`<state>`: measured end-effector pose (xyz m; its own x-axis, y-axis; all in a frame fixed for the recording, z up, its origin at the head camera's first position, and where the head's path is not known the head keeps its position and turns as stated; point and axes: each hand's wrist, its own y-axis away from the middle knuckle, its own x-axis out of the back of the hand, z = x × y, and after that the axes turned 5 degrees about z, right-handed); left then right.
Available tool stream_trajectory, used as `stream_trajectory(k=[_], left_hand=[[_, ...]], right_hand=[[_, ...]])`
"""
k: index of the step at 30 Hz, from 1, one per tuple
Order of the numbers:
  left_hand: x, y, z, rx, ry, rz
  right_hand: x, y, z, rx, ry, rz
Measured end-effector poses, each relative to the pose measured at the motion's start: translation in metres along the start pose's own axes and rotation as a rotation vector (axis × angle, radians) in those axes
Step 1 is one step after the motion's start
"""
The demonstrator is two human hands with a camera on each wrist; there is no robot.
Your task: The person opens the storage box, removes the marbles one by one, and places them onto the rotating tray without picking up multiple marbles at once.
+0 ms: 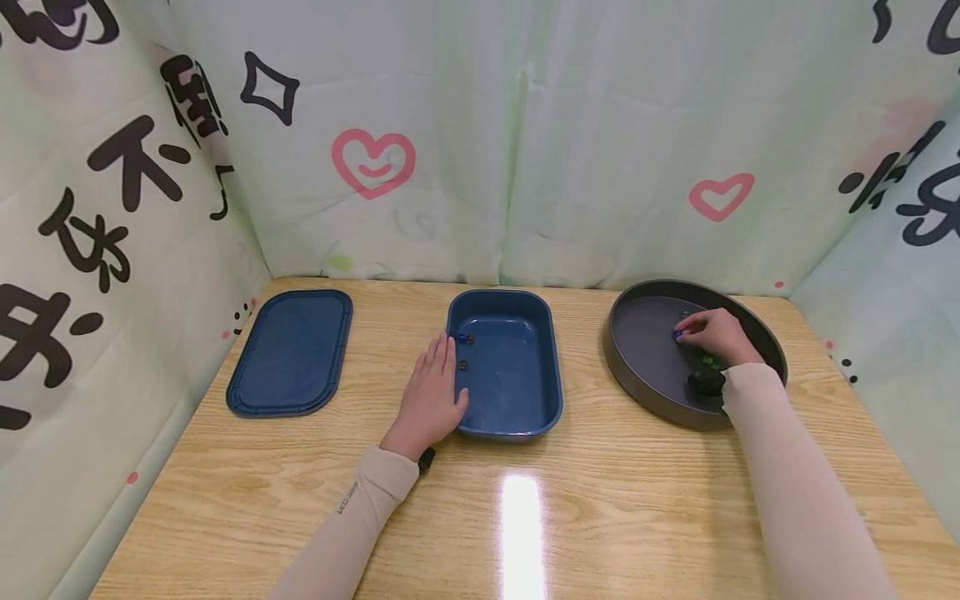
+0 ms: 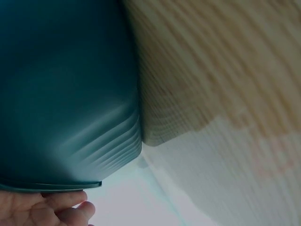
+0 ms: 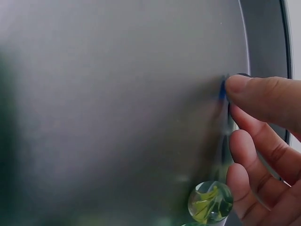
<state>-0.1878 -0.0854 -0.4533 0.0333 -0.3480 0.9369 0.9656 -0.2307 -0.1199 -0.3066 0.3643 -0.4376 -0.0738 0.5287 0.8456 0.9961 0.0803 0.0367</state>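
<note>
My right hand [image 1: 718, 335] reaches into a round dark pan [image 1: 643, 346], pinching a blue marble [image 1: 677, 334] between thumb and fingertip. In the right wrist view, only a sliver of the blue shows beside the thumb [image 3: 249, 94]; a clear marble with yellow-green swirls [image 3: 210, 202] lies below the fingers. Green marbles [image 1: 708, 361] sit in the pan under that hand. The left hand [image 1: 427, 398] rests with straight fingers along the left rim of a deep blue rectangular container [image 1: 513, 379]. Inside it, near that hand, lie a blue marble [image 1: 462, 338] and a few brownish marbles [image 1: 462, 365].
A flat blue lid [image 1: 290, 354] lies at the left of the wooden table [image 1: 390, 517]. The container stands mid-table, the pan to its right. Printed curtains [image 1: 450, 233] enclose the back and both sides. A black wrist device [image 1: 707, 383] hangs over the pan.
</note>
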Motion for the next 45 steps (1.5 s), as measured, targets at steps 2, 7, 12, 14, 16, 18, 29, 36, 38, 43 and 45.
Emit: stream_trajectory(k=[2, 7, 12, 14, 16, 18, 29, 36, 38, 43, 45], left_hand=[[0.000, 0.000, 0.000, -0.001, 0.000, 0.002], [-0.002, -0.001, -0.001, -0.004, -0.001, 0.008], [-0.003, -0.002, -0.001, -0.006, -0.003, 0.007], [-0.003, -0.001, -0.001, -0.006, -0.004, 0.006], [-0.002, -0.001, 0.000, -0.007, -0.003, 0.005], [-0.002, -0.001, 0.000, -0.007, -0.005, 0.006], [-0.001, 0.000, -0.001, -0.015, -0.005, 0.001], [-0.001, 0.000, -0.001, -0.014, -0.001, 0.009], [-0.001, 0.000, -0.001, -0.014, -0.004, 0.011], [-0.001, 0.000, -0.001, -0.010, -0.005, 0.002], [-0.001, 0.000, -0.001, -0.008, -0.004, -0.001]], right_hand=[[0.000, 0.000, 0.000, 0.000, 0.002, -0.001], [0.002, 0.002, 0.001, 0.003, 0.008, 0.008], [0.003, 0.005, 0.001, 0.020, 0.020, 0.029], [0.004, 0.006, 0.001, 0.025, 0.025, 0.036], [0.005, 0.007, 0.001, 0.026, 0.033, 0.045], [0.006, 0.008, 0.000, 0.024, 0.036, 0.055], [0.014, 0.017, -0.010, 0.021, 0.031, 0.109], [0.016, 0.024, -0.017, 0.016, 0.019, 0.116], [0.016, 0.026, -0.021, 0.026, 0.015, 0.126], [0.018, 0.034, -0.036, 0.057, -0.006, 0.156], [0.019, 0.037, -0.044, 0.068, -0.007, 0.170]])
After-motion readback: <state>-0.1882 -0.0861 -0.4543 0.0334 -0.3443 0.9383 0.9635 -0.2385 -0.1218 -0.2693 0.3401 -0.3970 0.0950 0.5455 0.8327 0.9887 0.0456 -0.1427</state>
